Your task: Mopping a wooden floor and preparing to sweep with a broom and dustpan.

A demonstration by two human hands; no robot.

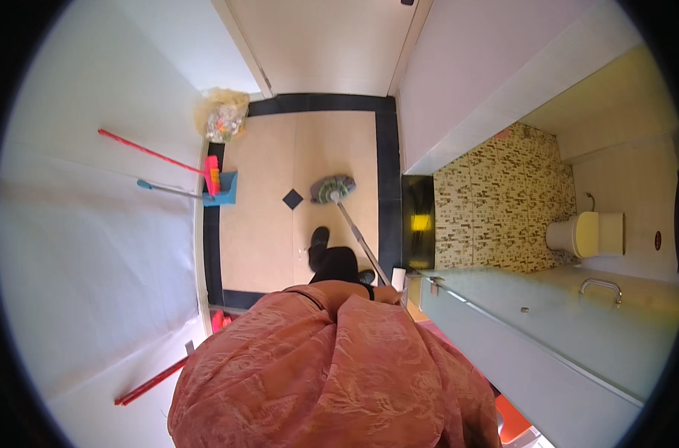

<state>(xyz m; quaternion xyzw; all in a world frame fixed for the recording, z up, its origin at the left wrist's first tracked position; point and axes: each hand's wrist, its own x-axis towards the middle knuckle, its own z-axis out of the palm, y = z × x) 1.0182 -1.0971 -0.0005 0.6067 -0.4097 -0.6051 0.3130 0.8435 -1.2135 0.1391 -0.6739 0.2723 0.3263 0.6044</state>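
My left forearm, with a dark band at the wrist, crosses in front of my body to the right. The left hand [388,294] grips the mop handle [363,242], though its fingers are partly hidden. The handle slants away to a grey and green mop head [332,189] lying on the beige tiled floor [261,241]. A dark diamond inlay [293,199] is left of the mop head. One black shoe [319,237] stands just behind the head, and the other shoe [367,276] is close to the handle. My right hand is out of view, behind the pink patterned garment [328,369].
At left, a red-handled broom [212,175] and blue dustpan [227,190] lean against the wall. A plastic bag of rubbish [223,120] sits in the corner near a closed door [322,45]. Right are a dark threshold [417,196], a glass door [518,313] and a toilet [585,234].
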